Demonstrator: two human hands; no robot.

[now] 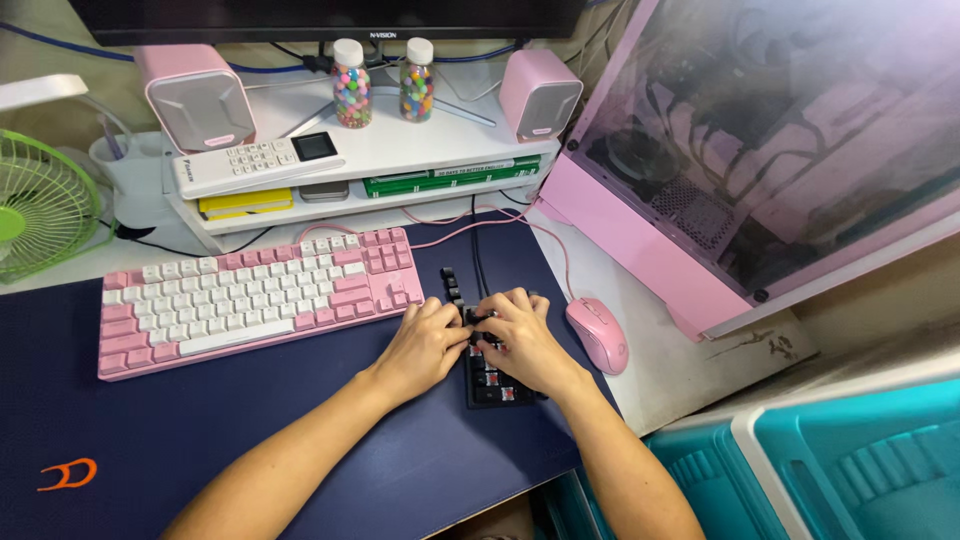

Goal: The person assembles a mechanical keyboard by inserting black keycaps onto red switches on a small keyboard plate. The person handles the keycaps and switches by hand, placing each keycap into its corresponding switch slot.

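Both hands, left hand (428, 345) and right hand (522, 343), have fingers curled down pinching at a small black keypad (487, 375) with some keys missing, sitting on the navy desk mat (300, 440) between the pink keyboard (250, 295) and pink mouse (598, 335).

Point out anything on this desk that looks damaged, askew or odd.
The small black keypad under both hands has bare switches showing where keycaps are missing. It lies crosswise to the pink keyboard. The white desk surface by the pink computer case is scuffed and stained.
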